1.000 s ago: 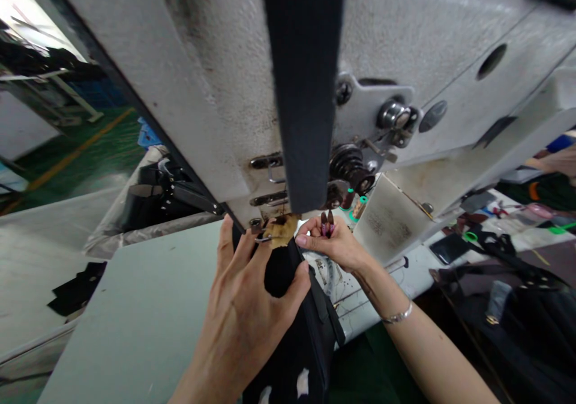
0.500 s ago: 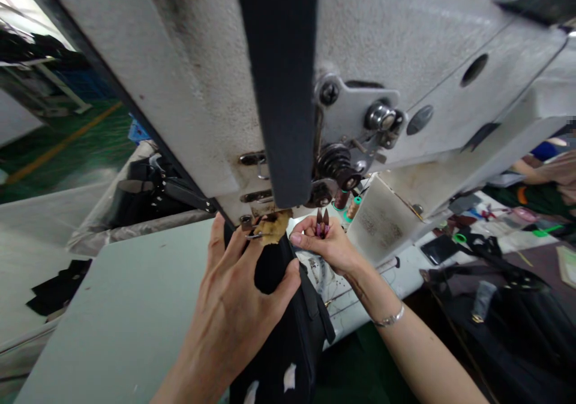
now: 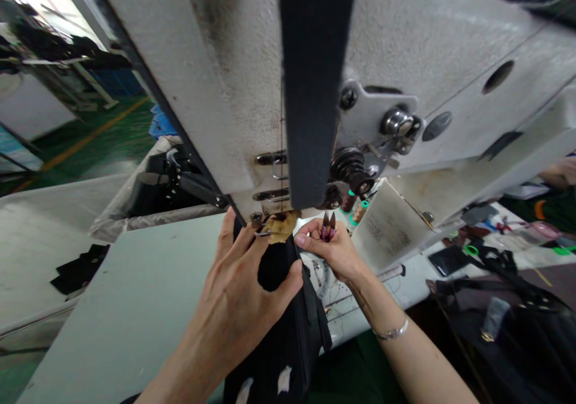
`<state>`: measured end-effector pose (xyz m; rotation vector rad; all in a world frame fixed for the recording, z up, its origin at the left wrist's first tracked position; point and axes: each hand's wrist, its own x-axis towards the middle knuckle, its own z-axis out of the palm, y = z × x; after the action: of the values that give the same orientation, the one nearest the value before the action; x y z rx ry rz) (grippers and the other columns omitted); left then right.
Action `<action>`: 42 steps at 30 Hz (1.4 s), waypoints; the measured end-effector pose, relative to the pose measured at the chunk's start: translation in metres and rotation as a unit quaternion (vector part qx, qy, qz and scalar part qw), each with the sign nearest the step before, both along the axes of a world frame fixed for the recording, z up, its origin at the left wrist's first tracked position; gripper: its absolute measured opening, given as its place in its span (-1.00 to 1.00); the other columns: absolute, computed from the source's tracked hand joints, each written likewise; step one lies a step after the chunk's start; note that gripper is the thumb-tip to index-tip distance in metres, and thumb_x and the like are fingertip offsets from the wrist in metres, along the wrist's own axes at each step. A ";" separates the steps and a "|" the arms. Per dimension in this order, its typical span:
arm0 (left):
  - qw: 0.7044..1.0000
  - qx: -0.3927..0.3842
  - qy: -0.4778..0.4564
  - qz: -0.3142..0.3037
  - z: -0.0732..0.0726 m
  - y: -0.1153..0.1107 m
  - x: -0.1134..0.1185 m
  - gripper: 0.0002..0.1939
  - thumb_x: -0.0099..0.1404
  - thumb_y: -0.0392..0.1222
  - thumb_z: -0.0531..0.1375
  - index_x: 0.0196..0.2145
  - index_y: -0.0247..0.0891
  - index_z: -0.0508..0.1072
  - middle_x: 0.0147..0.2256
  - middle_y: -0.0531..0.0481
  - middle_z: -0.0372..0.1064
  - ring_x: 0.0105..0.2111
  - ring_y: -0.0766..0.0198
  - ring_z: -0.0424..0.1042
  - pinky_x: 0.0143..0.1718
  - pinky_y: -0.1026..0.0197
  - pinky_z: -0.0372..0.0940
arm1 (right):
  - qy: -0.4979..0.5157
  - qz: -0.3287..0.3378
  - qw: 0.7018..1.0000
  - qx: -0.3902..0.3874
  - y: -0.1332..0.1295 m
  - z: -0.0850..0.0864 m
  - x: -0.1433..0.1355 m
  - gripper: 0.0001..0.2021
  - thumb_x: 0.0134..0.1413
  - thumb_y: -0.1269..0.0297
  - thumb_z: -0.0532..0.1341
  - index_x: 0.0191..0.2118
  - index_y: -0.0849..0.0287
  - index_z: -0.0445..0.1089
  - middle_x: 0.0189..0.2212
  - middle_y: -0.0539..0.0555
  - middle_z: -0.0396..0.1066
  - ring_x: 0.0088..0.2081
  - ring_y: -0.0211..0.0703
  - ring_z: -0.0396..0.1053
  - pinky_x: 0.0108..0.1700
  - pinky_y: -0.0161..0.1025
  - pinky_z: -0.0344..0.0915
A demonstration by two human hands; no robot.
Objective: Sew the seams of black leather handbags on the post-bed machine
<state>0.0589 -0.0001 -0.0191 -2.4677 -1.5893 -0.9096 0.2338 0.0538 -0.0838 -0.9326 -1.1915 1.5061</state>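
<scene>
Black fabric (image 3: pixel 274 338) lies under the head of a large grey sewing machine (image 3: pixel 234 92). My left hand (image 3: pixel 243 278) rests on the fabric with fingers spread, its fingertips by the machine's needle area. A piece of yellowish tape (image 3: pixel 281 227) hangs at the machine's lower end, just above my left fingers. My right hand (image 3: pixel 330 248) is on the far side of the fabric, fingers curled around small thread snips (image 3: pixel 328 227) whose blades point up. Its thumb and forefinger are pinched near the fabric's edge. The needle and presser foot are hidden.
A pale green table (image 3: pixel 148 308) spreads on the left, beside a cloth-lined bin (image 3: pixel 112 218) with black pieces. Thread spools (image 3: pixel 359 212) stand behind my right hand. A phone (image 3: pixel 447 261) and black bags (image 3: pixel 526 326) lie to the right. Part of another person's arm (image 3: pixel 560 173) shows far right.
The view has shifted a little, so the machine appears further right. Both hands keep nearly the same pose, and the fabric has moved slightly against them, its white patches further left.
</scene>
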 end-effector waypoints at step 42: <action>0.999 -0.036 0.030 0.020 0.001 0.001 0.001 -0.51 0.38 0.10 0.13 0.05 -0.34 0.43 0.10 -0.23 0.42 0.23 -0.12 0.31 0.43 -0.25 -0.07 | 0.380 -0.258 0.828 -0.321 -0.143 -0.083 -0.048 -0.47 -0.24 0.19 0.59 -0.55 0.16 0.15 -0.74 -0.29 -0.01 -0.71 -0.53 -0.32 -0.70 -0.46 -0.33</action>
<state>0.0603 0.0005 -0.0178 -2.4755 -1.6743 -0.7793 0.1859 -0.0890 -0.1669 -0.8333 0.1737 1.5835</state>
